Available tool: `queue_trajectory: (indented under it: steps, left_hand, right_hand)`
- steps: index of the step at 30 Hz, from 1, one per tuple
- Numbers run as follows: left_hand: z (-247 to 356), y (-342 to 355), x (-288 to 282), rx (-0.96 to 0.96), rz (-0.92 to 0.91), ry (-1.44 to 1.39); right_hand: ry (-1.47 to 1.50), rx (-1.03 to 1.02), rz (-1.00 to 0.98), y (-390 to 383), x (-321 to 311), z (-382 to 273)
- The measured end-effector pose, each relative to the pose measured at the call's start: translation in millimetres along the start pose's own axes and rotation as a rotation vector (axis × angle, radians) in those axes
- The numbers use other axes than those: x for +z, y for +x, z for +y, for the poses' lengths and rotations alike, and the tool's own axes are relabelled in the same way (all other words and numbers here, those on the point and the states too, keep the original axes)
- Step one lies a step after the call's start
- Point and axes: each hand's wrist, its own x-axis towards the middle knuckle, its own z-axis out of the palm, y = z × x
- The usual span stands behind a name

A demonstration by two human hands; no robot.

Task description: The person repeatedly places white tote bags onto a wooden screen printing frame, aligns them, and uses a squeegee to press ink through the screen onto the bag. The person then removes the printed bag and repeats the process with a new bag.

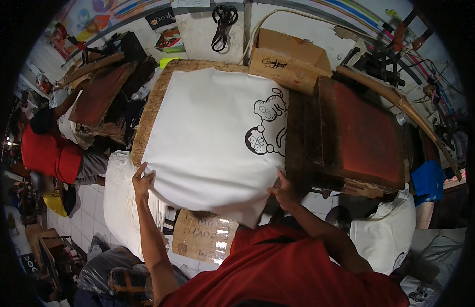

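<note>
A white sheet of fabric (207, 117) lies over a worn wooden board (145, 125), its near edge hanging toward me in folds. Black cartoon figures (265, 125) are printed along its right side. My left hand (143, 180) pinches the cloth at its near left corner. At the near right edge, my right hand (282, 191) grips the same cloth between thumb and fingers. Right beside the fabric stands a dark press-like frame with a reddish panel (370, 135).
An open cardboard box (288, 56) stands behind the board. White cloth piles lie at left (120, 199) and right (383, 240). Below is a taped brown box (204, 238). A person in a red shirt (51, 148) works at the left beside another reddish panel (102, 94).
</note>
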Motion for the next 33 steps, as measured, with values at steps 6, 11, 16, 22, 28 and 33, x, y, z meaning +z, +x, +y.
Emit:
queue_trajectory:
  steps: [6,11,16,22,28,33]
  left_hand:
    - [-13.3,-6.9,-12.3,0.033,0.012,0.062]
    - [-20.3,-16.3,-22.1,-0.066,-0.051,0.032]
    - [-30.6,-7.4,-36.3,0.131,0.107,0.530]
    - [0.1,66.5,4.5,0.360,0.216,0.651]
    - [64.0,190.2,121.4,0.472,0.056,0.717]
    - [79.0,276.2,191.2,0.421,0.167,0.928]
  right_hand:
    - [-0.042,0.062,-0.014,-12.5,-2.3,7.7]
    - [-0.041,0.101,-0.024,-25.0,-6.9,6.5]
    - [-0.466,-0.042,-0.002,-18.0,-17.0,9.3]
    - [-0.275,-0.279,0.171,65.0,-21.5,-60.3]
    - [-0.270,-0.117,0.484,262.9,-14.6,-125.5]
    - [-0.563,-0.296,0.740,395.3,-31.2,-114.2]
